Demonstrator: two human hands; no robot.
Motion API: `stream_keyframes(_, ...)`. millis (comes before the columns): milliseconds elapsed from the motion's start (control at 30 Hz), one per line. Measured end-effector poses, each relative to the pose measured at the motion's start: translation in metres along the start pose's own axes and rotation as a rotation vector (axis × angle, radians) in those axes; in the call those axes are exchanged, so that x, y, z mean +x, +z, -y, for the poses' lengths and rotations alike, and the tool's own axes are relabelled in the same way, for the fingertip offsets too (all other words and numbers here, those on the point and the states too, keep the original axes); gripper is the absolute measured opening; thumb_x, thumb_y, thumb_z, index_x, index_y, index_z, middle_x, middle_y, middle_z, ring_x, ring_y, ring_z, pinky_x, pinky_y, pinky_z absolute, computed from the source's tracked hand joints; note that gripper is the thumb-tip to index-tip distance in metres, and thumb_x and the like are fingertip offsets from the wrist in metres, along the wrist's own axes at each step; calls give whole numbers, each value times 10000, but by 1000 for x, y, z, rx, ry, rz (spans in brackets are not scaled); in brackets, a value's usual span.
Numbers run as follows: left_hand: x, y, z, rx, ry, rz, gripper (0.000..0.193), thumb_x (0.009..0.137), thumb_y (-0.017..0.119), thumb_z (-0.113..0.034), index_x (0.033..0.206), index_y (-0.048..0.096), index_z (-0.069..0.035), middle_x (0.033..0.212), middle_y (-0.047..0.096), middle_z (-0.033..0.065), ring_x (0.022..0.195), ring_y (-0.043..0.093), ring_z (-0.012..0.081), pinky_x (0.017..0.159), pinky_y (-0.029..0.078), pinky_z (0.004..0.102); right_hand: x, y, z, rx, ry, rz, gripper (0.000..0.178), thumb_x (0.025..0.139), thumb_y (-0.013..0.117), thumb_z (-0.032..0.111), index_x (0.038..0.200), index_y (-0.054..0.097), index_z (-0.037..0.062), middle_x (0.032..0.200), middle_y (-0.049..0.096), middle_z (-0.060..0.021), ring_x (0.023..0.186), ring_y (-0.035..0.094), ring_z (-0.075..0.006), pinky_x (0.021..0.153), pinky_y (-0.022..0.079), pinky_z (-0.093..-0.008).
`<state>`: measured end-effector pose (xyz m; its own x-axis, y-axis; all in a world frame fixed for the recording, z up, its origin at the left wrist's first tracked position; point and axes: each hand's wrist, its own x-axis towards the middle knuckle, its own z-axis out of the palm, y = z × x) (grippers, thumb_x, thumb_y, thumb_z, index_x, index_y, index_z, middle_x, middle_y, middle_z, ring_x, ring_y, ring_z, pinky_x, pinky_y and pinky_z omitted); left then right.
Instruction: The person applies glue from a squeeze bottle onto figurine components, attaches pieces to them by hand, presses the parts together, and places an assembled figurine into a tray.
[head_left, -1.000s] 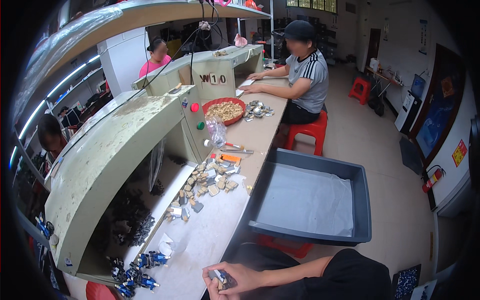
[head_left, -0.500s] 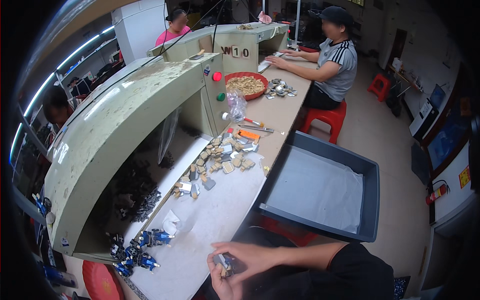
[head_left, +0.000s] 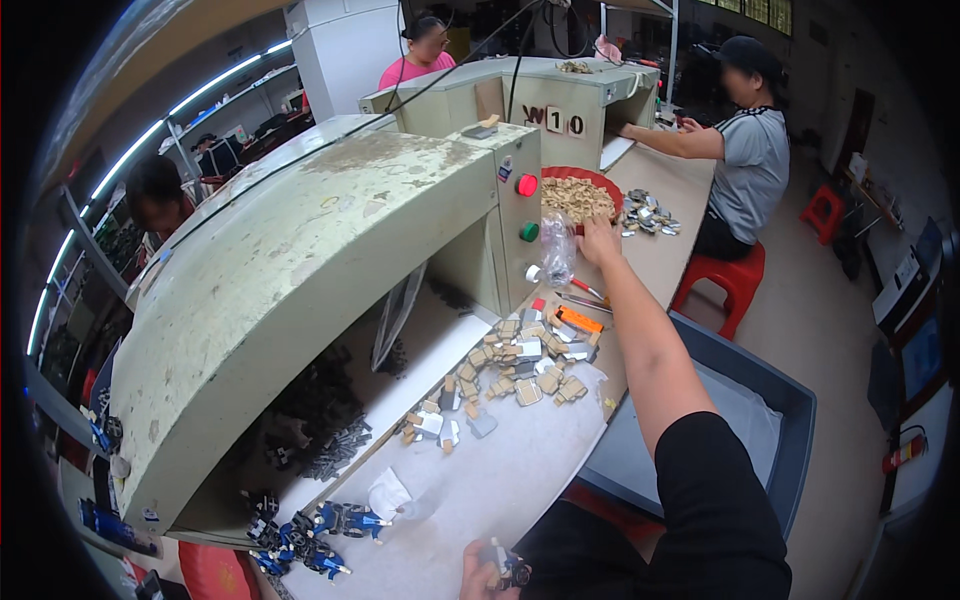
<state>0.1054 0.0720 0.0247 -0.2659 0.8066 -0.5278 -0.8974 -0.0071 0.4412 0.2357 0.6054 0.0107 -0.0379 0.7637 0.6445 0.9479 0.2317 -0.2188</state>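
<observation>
My left hand (head_left: pixel 478 572) is at the lower edge, its fingers closed round a small grey and dark part (head_left: pixel 510 570) whose exact kind I cannot make out. My right arm stretches far forward. At its end, my right hand (head_left: pixel 598 242) is at the near rim of a red basin (head_left: pixel 612 186) full of small tan pieces (head_left: pixel 575 197). The right fingertips are too small and partly hidden to show a grip. Beside that hand lies a crumpled clear plastic bag (head_left: pixel 557 248). Grey and tan pieces (head_left: pixel 525 360) are heaped on the bench between my hands.
A pale green arched machine housing (head_left: pixel 300 230) stands at left, dark small parts (head_left: pixel 340 452) under it. Blue and black toy-like figures (head_left: pixel 300 540) lie at the near left. A grey tray (head_left: pixel 800 440) is on the right. Co-workers (head_left: pixel 755 150) sit around the bench.
My right hand has left my left hand and reached forward to the red basin. The left hand stays low with its part. My view has shifted, and the co-worker at right reaches under the far housing.
</observation>
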Motion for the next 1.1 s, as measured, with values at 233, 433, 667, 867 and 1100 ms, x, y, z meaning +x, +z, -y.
stream_keyframes(233,7,-29,3,-36,93,222,350,793,483,-145,1125,383,-183,895,526,110,844,544,236,688,497,411,-106,-150,58,844,-213,167,312,756,575,85,1054,508,24,1011,557,-139,959,535,-270,833,409,-342)
stream_keyframes(433,-17,-26,4,-31,198,193,366,801,458,-135,1157,378,-167,973,514,94,897,527,215,774,461,386,-310,-286,131,1228,-701,844,742,695,675,274,1277,285,32,1298,324,-168,1176,357,-305,976,294,-368)
stream_keyframes(667,-46,-25,2,-26,243,184,353,810,446,-134,1155,371,-137,1067,462,85,975,489,198,837,414,341,-374,-304,158,1341,-403,803,664,688,681,229,1222,341,28,1273,370,-165,1126,429,-304,907,379,-348)
stream_keyframes(867,-47,-31,7,-18,243,185,343,828,428,-136,1165,368,-150,1065,467,89,964,503,197,797,450,337,-380,-316,158,1278,-364,751,669,667,682,193,1217,344,19,1226,406,-178,1101,443,-321,892,393,-346)
stream_keyframes(1100,-45,-29,6,51,266,86,425,817,433,-124,1227,323,-110,1050,451,89,955,494,185,815,432,318,-381,-303,160,1228,-391,663,641,619,711,209,1149,412,10,1034,520,-163,906,539,-304,772,447,-342)
